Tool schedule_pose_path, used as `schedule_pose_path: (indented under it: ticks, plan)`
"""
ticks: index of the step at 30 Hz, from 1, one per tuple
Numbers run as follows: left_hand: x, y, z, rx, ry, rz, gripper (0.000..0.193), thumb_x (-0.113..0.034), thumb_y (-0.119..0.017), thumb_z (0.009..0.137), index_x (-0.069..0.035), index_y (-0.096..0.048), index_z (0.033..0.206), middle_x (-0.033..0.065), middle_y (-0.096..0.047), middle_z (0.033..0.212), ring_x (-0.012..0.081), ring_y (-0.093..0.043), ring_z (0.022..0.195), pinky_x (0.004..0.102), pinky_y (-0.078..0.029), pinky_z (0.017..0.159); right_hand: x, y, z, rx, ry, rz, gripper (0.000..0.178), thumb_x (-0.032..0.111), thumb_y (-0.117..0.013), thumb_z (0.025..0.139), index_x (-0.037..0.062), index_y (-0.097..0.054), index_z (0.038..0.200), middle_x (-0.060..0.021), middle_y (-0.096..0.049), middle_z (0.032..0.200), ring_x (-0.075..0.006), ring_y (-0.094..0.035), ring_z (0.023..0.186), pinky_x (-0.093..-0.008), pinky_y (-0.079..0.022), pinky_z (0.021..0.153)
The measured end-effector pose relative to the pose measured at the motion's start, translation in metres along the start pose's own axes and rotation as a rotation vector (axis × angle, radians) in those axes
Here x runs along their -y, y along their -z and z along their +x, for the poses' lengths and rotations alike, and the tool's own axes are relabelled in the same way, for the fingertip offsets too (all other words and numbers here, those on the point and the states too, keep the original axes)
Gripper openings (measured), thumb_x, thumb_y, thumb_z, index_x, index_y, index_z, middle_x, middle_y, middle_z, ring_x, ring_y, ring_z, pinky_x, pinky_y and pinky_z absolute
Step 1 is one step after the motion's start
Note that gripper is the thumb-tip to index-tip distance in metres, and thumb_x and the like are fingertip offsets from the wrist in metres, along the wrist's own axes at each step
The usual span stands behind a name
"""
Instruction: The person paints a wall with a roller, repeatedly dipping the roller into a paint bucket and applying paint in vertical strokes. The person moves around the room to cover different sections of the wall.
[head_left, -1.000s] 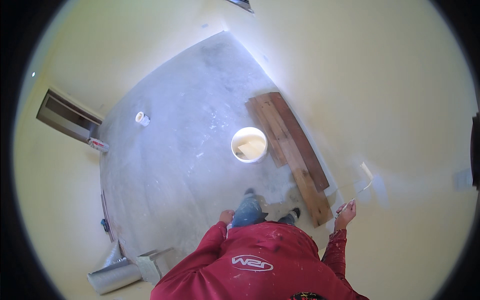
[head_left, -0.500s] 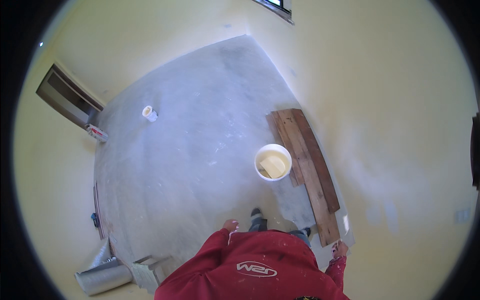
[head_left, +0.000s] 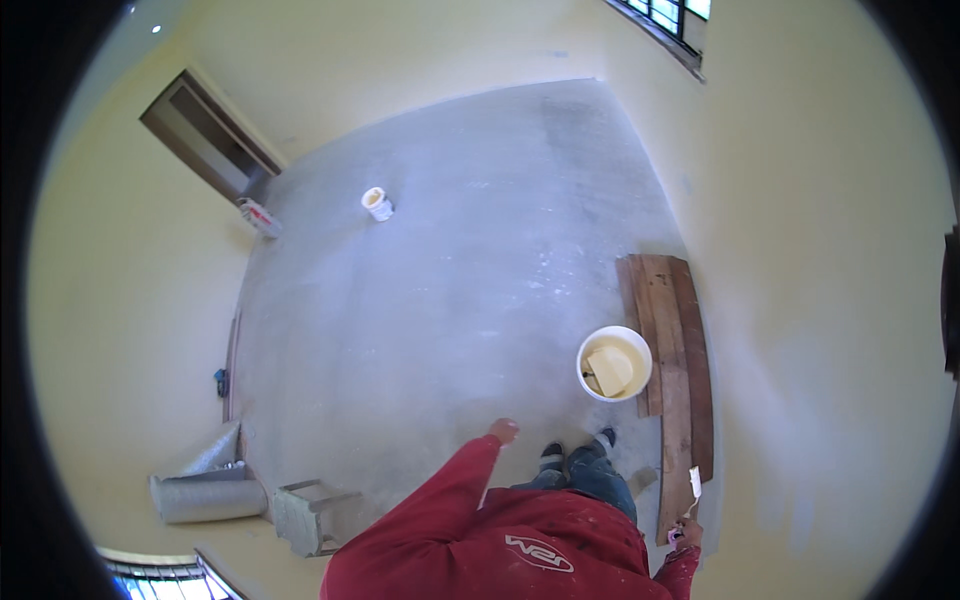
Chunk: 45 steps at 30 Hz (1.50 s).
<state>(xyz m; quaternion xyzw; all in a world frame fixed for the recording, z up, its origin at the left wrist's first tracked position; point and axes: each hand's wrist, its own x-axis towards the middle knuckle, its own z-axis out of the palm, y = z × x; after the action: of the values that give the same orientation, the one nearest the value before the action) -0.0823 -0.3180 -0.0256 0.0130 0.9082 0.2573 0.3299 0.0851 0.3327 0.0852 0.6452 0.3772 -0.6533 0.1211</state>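
At the lower right, my right hand (head_left: 686, 533) is closed around the handle of a small paint roller (head_left: 696, 483). Its white sleeve points up, near the wall and over the ends of the wooden planks (head_left: 672, 350). My left hand (head_left: 505, 431) hangs out in front of me over the grey floor, away from any object; its fingers are too blurred to read. Beyond my feet, a white bucket (head_left: 649, 362) stands against the planks. Inside it, a flat cream-coloured piece (head_left: 611, 370) leans in cream paint.
A small white tub (head_left: 377, 205) stands farther off on the floor. By the doorway (head_left: 215, 135) leans a white and red bag (head_left: 259, 218). At the lower left are a silvery roll (head_left: 208, 498) and a worn stool (head_left: 303, 517). The pale yellow wall (head_left: 800, 300) runs along my right.
My view has turned, so the bucket, planks and tub sit farther right. My left hand has swung forward and up. The roller in my right hand now shows clearly. My feet have shifted.
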Motion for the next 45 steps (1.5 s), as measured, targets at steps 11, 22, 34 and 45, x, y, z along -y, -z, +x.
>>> schedule_pose_path:
  ticks: [11, 22, 34, 45]
  plan:
    - [-0.056, -0.017, 0.031, 0.258, 0.349, -0.020, 0.055, -0.051, -0.053, 0.105, -0.015, -0.067, 0.143, 0.0257, -0.062, 0.147, 0.0442, -0.057, 0.139, 0.0530, -0.044, 0.118, 0.074, -0.248, 0.082, 0.250, 0.372, -0.709, 0.020, 0.015, -0.054, 0.101, 0.0088, -0.060, 0.084, -0.0036, -0.056, 0.063, -0.0142, -0.049, 0.045, -0.0300, -0.040, 0.041]
    - [-0.170, -0.015, 0.081, 0.474, 0.771, 0.249, 0.102, -0.067, -0.058, 0.096, 0.013, -0.037, 0.157, 0.0326, -0.054, 0.152, 0.0461, -0.057, 0.138, 0.0566, -0.046, 0.115, 0.031, -0.435, 0.109, 0.293, 0.655, -0.706, 0.021, 0.018, -0.061, 0.100, 0.0030, -0.074, 0.104, 0.0007, -0.059, 0.070, -0.0073, -0.050, 0.052, -0.0272, -0.036, 0.043]
    - [-0.074, -0.046, 0.082, 0.244, 0.639, 0.609, 0.076, -0.068, -0.067, 0.090, 0.001, -0.055, 0.121, 0.0177, -0.067, 0.118, 0.0343, -0.068, 0.109, 0.0493, -0.053, 0.092, -0.104, -0.526, 0.254, -0.050, 0.554, -0.677, 0.036, 0.020, -0.060, 0.099, -0.0059, -0.073, 0.119, -0.0335, -0.073, 0.107, -0.0500, -0.070, 0.107, -0.0484, -0.056, 0.093]
    - [-0.046, -0.066, 0.106, 0.335, 0.611, 0.660, 0.072, -0.061, -0.071, 0.087, 0.002, -0.053, 0.117, 0.0204, -0.065, 0.115, 0.0366, -0.067, 0.109, 0.0471, -0.052, 0.096, -0.071, -0.570, 0.471, -0.170, 0.661, -1.032, 0.028, 0.021, -0.057, 0.095, 0.0032, -0.078, 0.095, -0.0243, -0.076, 0.095, -0.0465, -0.074, 0.094, -0.0527, -0.060, 0.087]
